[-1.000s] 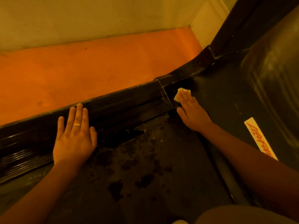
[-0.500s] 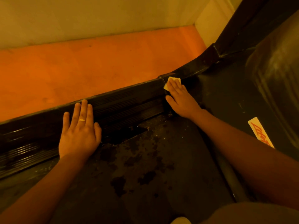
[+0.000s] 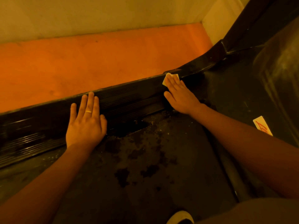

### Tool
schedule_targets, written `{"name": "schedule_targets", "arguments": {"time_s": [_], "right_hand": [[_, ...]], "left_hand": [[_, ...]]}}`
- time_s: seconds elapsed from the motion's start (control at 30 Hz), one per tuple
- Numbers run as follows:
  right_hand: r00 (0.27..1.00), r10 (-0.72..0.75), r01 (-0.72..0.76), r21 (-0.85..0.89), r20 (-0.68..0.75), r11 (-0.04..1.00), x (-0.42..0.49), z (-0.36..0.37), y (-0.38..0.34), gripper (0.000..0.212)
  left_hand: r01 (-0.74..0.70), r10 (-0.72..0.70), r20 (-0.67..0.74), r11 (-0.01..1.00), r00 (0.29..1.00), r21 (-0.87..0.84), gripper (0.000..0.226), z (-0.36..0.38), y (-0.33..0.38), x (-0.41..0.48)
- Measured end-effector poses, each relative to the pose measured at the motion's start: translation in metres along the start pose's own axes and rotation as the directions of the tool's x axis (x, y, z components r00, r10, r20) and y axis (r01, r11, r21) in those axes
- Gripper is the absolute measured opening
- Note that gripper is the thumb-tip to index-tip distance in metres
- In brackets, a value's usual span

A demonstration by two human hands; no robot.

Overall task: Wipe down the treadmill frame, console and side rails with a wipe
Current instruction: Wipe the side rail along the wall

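The wipe (image 3: 173, 76), thin and limp, sits at the front end of the side rail (image 3: 129, 97), pressed flat under the straight fingers of the right hand (image 3: 179, 96). It probably wants pressing from above, not gripping. The left hand (image 3: 85, 123) lies flat on the rail, holding nothing. The ribbed stretch between the hands is free, and the floor (image 3: 97, 62) runs along the rail's outer edge.

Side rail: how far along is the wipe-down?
Done: cannot tell; the side rail glints near its left end, perhaps already wiped. In hand: the right hand presses the wipe flat on the rail's far end, the left hand resting flat on it. Left: the console is out of view.
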State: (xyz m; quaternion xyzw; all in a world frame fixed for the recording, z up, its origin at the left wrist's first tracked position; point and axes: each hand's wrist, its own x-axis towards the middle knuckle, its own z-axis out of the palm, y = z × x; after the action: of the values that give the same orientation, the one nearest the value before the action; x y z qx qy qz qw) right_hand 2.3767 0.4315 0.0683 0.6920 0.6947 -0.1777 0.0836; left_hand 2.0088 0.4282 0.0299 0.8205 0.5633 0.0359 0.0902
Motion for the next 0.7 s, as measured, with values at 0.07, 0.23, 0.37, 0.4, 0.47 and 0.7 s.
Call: {"name": "schedule_targets", "arguments": {"time_s": [0.07, 0.23, 0.37, 0.4, 0.47, 0.7], "right_hand": [[1.000, 0.004, -0.004, 0.021, -0.013, 1.000, -0.023, 0.009, -0.002, 0.063], [1.000, 0.003, -0.003, -0.023, 0.020, 1.000, -0.043, 0.010, 0.002, 0.064], [0.998, -0.028, 0.026, 0.050, 0.054, 0.998, 0.020, -0.024, -0.011, 0.060], [0.997, -0.044, 0.039, 0.061, 0.069, 0.997, 0.030, -0.033, -0.012, 0.057], [0.993, -0.071, 0.066, 0.055, 0.095, 0.996, 0.041, -0.046, -0.006, 0.048], [0.988, -0.109, 0.100, 0.076, 0.114, 0.992, 0.058, -0.062, 0.011, 0.038]], "left_hand": [[-0.002, 0.002, 0.001, 1.000, 1.000, 0.000, 0.067, 0.000, 0.000, 0.000], [-0.004, 0.004, 0.000, 1.000, 1.000, -0.006, 0.068, -0.001, 0.000, 0.001], [-0.004, 0.004, -0.012, 1.000, 1.000, -0.023, 0.068, -0.002, 0.000, 0.002], [-0.006, 0.005, -0.021, 1.000, 1.000, -0.025, 0.068, -0.001, 0.000, 0.001], [-0.012, 0.011, -0.021, 0.999, 1.000, -0.030, 0.068, -0.001, -0.001, 0.000], [-0.180, 0.177, -0.056, 0.982, 0.983, -0.052, 0.061, -0.010, -0.044, -0.023]]}}
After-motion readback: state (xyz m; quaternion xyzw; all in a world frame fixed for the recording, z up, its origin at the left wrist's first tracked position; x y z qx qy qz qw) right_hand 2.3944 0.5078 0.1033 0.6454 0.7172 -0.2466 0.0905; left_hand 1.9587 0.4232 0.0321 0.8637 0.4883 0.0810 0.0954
